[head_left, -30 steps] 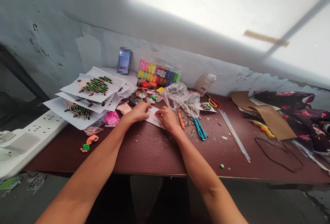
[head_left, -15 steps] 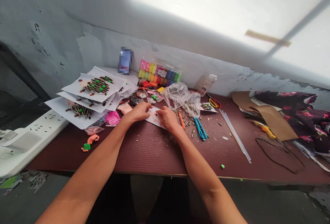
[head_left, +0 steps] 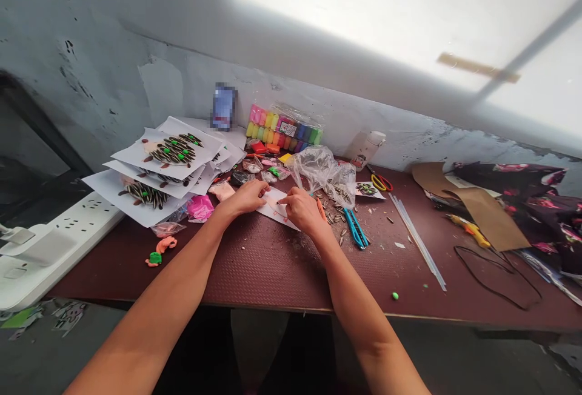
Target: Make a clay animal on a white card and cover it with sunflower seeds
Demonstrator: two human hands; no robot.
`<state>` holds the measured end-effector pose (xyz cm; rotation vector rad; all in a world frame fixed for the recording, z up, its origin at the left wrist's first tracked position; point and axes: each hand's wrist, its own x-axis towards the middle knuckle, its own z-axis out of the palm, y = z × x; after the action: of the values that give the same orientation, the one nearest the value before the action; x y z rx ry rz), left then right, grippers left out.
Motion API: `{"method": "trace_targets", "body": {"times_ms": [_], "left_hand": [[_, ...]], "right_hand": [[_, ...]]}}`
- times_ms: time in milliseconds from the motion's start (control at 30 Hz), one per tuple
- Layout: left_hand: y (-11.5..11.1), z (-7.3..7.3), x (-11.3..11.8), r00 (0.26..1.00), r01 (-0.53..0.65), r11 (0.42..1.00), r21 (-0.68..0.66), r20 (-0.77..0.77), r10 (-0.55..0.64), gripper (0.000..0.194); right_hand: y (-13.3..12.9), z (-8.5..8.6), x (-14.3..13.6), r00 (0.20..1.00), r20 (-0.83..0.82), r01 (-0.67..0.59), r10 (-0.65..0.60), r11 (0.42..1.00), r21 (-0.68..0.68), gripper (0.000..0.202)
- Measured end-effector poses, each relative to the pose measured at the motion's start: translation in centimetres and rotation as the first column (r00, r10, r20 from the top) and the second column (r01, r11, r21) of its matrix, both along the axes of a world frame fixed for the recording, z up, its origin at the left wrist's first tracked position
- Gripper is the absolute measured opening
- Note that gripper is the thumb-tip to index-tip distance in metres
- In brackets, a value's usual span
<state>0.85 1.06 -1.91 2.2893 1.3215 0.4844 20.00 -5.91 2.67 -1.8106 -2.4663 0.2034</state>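
A small white sheet of paper (head_left: pixel 273 212) with a faint pinkish drawing lies on the table between my hands. My left hand (head_left: pixel 249 197) is closed at its upper left edge, holding it there, with the fingertips partly hidden. From the right, my right hand (head_left: pixel 304 207) reaches over the sheet with its index finger stretched out; the other fingers are curled. A tiny dark spot shows at that fingertip, too small to name. Beside my right hand are an orange stick-like tool (head_left: pixel 321 208), loose striped seeds (head_left: pixel 335 213) and a blue utility knife (head_left: pixel 356 228).
Left stands a stack of sheets with seed hedgehogs (head_left: pixel 173 151), near a white power strip (head_left: pixel 91 219). Behind are packs of coloured clay (head_left: pixel 284 128) and a clear plastic bag (head_left: pixel 313 165). Scissors (head_left: pixel 381 182), clear glue sticks (head_left: pixel 418 243) and a yellow glue gun (head_left: pixel 470 230) lie right.
My right index finger has straightened out over the sheet, and that hand has shifted slightly right. My left hand stays on the sheet's edge. The whole view has shifted a little.
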Motion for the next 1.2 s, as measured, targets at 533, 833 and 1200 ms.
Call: {"method": "trace_targets", "body": {"times_ms": [533, 833, 1200], "left_hand": [[0.0, 0.1, 0.0, 1.0, -0.001, 1.0, -0.01, 0.01, 0.001, 0.042], [0.1, -0.3, -0.1, 0.999, -0.015, 0.999, -0.029, 0.033, 0.016, 0.049], [-0.2, 0.6, 0.1, 0.998, -0.029, 0.997, -0.07, 0.048, 0.032, 0.05]], "right_hand": [[-0.1, -0.4, -0.2, 1.0, 0.011, -0.007, 0.007, 1.0, 0.017, 0.044], [-0.3, -0.3, -0.3, 1.0, 0.001, -0.016, 0.016, 1.0, -0.014, 0.043], [0.4, -0.6, 0.7, 0.984, -0.059, 0.17, -0.166, 0.984, 0.062, 0.046]]}}
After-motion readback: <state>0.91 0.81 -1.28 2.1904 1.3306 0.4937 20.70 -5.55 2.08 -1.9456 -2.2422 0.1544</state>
